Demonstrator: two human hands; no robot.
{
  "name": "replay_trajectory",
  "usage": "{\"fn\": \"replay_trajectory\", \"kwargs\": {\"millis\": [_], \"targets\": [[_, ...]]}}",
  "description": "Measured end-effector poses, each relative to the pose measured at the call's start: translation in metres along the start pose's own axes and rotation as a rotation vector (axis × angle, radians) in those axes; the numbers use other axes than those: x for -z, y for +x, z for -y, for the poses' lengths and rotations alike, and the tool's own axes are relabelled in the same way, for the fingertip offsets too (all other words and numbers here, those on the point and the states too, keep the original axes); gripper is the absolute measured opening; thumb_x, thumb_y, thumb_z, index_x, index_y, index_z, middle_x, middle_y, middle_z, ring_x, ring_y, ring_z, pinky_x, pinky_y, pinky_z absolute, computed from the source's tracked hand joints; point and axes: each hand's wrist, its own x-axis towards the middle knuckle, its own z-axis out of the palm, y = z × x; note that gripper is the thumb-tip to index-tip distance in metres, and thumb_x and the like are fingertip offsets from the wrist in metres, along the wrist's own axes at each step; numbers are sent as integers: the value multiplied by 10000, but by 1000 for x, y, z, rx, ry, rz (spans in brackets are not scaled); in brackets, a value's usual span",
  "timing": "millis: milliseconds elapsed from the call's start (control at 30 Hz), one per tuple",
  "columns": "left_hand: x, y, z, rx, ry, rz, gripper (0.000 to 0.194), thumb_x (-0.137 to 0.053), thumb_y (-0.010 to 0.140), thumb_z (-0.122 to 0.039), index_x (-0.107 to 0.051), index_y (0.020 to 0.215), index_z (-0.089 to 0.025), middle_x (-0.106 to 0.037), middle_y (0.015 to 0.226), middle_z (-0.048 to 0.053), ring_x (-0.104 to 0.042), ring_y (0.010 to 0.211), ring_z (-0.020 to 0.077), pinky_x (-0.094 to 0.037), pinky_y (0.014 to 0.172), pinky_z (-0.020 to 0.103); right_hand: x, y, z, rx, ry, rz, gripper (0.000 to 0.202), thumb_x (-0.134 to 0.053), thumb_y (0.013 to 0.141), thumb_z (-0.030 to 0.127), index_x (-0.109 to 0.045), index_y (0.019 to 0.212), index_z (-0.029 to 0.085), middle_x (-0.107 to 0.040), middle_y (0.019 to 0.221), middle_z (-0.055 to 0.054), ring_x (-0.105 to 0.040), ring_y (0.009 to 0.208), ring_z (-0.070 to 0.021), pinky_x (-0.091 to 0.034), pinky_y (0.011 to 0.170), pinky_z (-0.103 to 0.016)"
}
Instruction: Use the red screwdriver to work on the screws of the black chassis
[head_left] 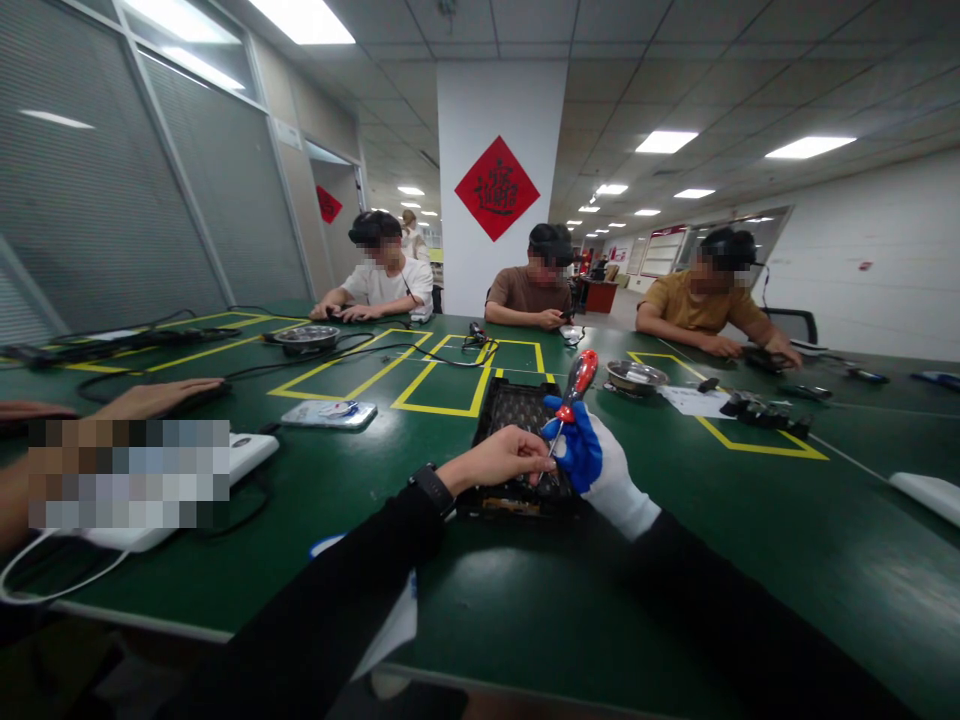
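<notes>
A black device housing [517, 402] lies on the green table [480, 620] in front of me, under both hands. My right hand [596, 465], in a white and blue glove, is closed around a screwdriver [579, 380] with a red and black handle. The screwdriver stands tilted, its shaft pointing down at the housing. My left hand [499, 460] is bare, with a dark watch [432, 488] on the wrist. Its fingers are pinched together near the screwdriver's tip; what they hold, if anything, is too small to tell.
A phone [330, 414] lies to the left, near a co-worker's hand [161, 397] and a white device [251, 455]. A metal bowl [636, 377], paper [694, 401] and black parts [765, 412] are on the right. Three people sit across the table.
</notes>
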Motion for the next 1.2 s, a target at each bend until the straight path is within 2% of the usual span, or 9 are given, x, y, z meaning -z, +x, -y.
{"fn": "replay_trajectory", "kwargs": {"millis": [100,200,300,433,567,700,833,1000,1200], "targets": [[-1,1,0,-9,-7,9,357,-555,756,-440,-579,697,-89,-551,585,-1,-450,513,58,-320,499,166,-1,0,-3,13,-10,-30,343,-606,726,393,-545,965,154,-606,632,6,-513,459,-74,-417,407,-177],[-1,1,0,4,-23,7,340,-576,740,-428,-587,702,-90,-539,586,-8,-475,530,66,-350,522,172,-6,-2,-5,66,-44,-87,276,-647,695,374,-516,823,168,-576,571,34,-502,440,-71,-407,404,-171],[-2,1,-1,21,-46,-6,325,-605,715,-417,-591,707,-92,-524,596,-15,-486,538,70,-366,526,176,-8,-3,-6,101,-74,-91,262,-659,688,361,-483,729,170,-547,535,45,-476,420,-58,-381,392,-159],[-2,1,-3,15,-63,-12,321,-613,705,-415,-576,687,-97,-510,579,-25,-473,524,66,-361,515,176,-4,-2,-3,65,-65,-24,298,-599,726,420,-547,876,167,-570,573,24,-497,458,-75,-398,411,-175],[-1,0,-5,7,-59,-25,326,-606,706,-420,-559,665,-100,-490,563,-32,-440,513,58,-329,501,171,0,-3,0,117,-155,32,382,-621,719,363,-550,1038,166,-605,673,2,-548,566,-94,-445,482,-186],[-2,0,-6,-11,-92,-4,327,-642,669,-403,-539,641,-94,-472,587,-35,-403,535,52,-315,525,176,-1,-3,-2,103,-137,53,380,-536,784,402,-522,1087,174,-592,651,14,-511,485,-73,-417,434,-180],[-2,-1,-6,-10,-69,9,359,-651,649,-415,-510,589,-90,-410,559,-48,-334,521,43,-267,503,175,-4,-3,-5,91,-97,64,369,-547,779,395,-485,1081,192,-576,597,35,-502,432,-74,-397,396,-176],[-2,-3,-8,-39,-49,45,368,-634,669,-418,-513,571,-84,-350,535,-55,-279,504,38,-218,481,179,-7,-2,-8,107,-108,-2,351,-631,711,365,-469,983,214,-576,568,52,-531,464,-90,-418,417,-180],[-2,-2,-6,-32,-35,14,395,-629,660,-446,-485,553,-94,-344,541,-53,-282,507,41,-221,485,178,-5,-8,2,111,-212,84,360,-584,734,383,-537,1026,179,-608,650,8,-543,519,-97,-430,438,-188]]}}
